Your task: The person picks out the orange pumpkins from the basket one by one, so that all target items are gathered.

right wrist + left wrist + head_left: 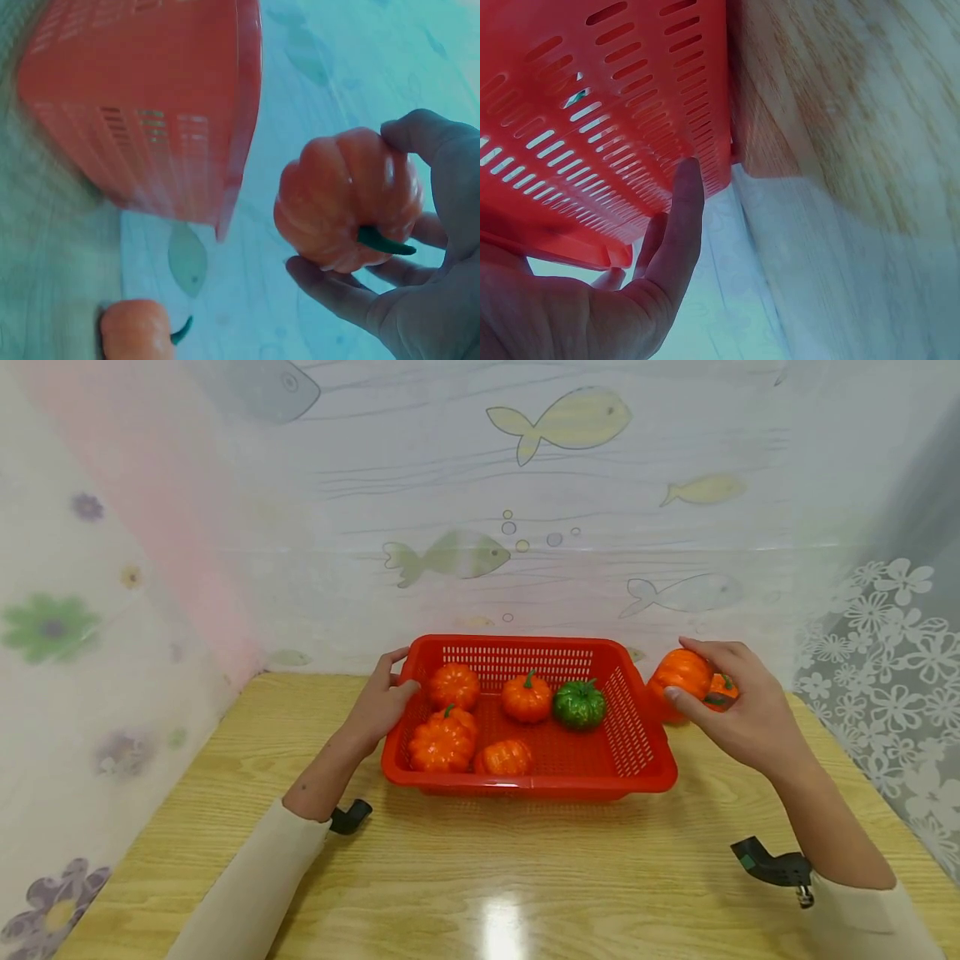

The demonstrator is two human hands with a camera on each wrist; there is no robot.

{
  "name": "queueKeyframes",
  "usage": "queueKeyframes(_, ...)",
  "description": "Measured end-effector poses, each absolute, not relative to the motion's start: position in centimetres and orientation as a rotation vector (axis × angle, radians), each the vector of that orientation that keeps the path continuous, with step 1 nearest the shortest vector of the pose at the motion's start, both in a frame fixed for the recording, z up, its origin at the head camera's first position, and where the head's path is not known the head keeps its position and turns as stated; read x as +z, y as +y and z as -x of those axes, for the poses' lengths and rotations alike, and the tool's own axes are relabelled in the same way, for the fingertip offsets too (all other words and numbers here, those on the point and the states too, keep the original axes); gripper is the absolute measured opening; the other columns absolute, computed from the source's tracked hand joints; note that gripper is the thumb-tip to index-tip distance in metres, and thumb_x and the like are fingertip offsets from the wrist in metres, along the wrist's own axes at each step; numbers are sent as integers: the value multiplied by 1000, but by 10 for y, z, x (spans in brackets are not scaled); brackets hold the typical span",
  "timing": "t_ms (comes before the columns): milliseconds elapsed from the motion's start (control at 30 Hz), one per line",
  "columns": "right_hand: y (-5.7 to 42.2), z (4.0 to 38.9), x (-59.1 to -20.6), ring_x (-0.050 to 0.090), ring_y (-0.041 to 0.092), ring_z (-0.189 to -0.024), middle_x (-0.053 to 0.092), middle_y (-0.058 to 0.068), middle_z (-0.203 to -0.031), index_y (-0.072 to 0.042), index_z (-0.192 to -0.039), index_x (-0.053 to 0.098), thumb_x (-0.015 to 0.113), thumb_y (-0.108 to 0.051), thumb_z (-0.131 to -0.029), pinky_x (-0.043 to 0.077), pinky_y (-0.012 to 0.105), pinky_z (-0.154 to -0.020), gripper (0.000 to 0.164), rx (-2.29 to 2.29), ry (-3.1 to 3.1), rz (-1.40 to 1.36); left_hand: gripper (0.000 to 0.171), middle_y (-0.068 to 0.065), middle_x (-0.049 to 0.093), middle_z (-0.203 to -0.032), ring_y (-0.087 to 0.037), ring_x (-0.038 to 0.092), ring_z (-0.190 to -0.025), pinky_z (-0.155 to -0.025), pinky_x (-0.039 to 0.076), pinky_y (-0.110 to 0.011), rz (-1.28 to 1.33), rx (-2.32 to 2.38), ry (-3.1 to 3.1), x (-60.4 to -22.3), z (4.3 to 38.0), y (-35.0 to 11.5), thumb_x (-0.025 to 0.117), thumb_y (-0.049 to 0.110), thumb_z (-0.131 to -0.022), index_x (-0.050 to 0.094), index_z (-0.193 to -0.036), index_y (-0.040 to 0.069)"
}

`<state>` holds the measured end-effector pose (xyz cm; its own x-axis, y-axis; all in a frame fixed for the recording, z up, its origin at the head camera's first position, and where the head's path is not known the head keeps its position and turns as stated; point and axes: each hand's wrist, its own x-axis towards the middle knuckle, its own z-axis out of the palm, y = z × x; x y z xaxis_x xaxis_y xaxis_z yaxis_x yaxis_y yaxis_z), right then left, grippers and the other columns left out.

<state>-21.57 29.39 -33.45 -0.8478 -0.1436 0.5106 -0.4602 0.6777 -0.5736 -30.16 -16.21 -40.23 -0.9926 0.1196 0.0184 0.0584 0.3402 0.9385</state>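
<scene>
My left hand (381, 703) grips the left rim of a red plastic basket (525, 787), thumb over the edge. In the left wrist view its fingers (682, 225) lie along the slotted outer wall. Just outside the basket's right rim, my right hand (738, 702) holds a ribbed orange pumpkin (682, 672) between thumb and fingers. The right wrist view shows this pumpkin's green stem (384, 241) pointing toward the palm. Inside the basket sit several orange pumpkins (527, 697) and one green pumpkin (579, 705).
Another orange pumpkin (139, 330) stands on the table to the right of the basket, partly hidden by my right hand in the head view. The wooden table (450, 877) backs onto a curtain (450, 460) printed with fish. Flowered sheets hang at both sides.
</scene>
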Motion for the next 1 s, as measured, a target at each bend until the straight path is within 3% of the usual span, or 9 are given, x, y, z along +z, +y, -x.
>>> queueKeyframes(200, 306, 219, -336, 52, 3, -112, 58, 2, -139, -20, -153, 58, 81, -15, -94, 45, 2, -84, 64, 1000, -2471, -373, 69, -25, 50, -140, -43, 62, -123, -99, 58, -55, -177, 1767, 2525, -403, 301, -163, 49, 21, -106, 21, -169, 20)
queueKeyframes(400, 321, 221, -336, 55, -1, -108, 53, 1, -142, -24, -158, 53, 79, -20, -96, 55, 10, -70, 67, 1065, -2504, -273, 69, -25, 51, -139, -43, 62, -122, -99, 59, -55, -182, 1774, 2524, -403, 301, -163, 50, 21, -106, 22, -169, 20)
queueKeyframes(667, 337, 225, -339, 49, -15, -102, 57, 23, -143, -9, -160, 44, 80, -30, -95, 44, -1, -75, 76, 996, -2527, -151, 69, -25, 51, -139, -43, 62, -121, -97, 60, -55, -187, 1775, 2525, -403, 301, -163, 50, 21, -106, 22, -169, 20)
queueKeyframes(1000, 359, 237, -347, 46, -8, -100, 54, 21, -142, -7, -159, 48, 81, -29, -94, 38, -2, -79, 76, 925, -2511, -91, 68, -25, 51, -138, -43, 63, -121, -98, 59, -55, -185, 1771, 2528, -403, 302, -162, 49, 21, -107, 22, -168, 20)
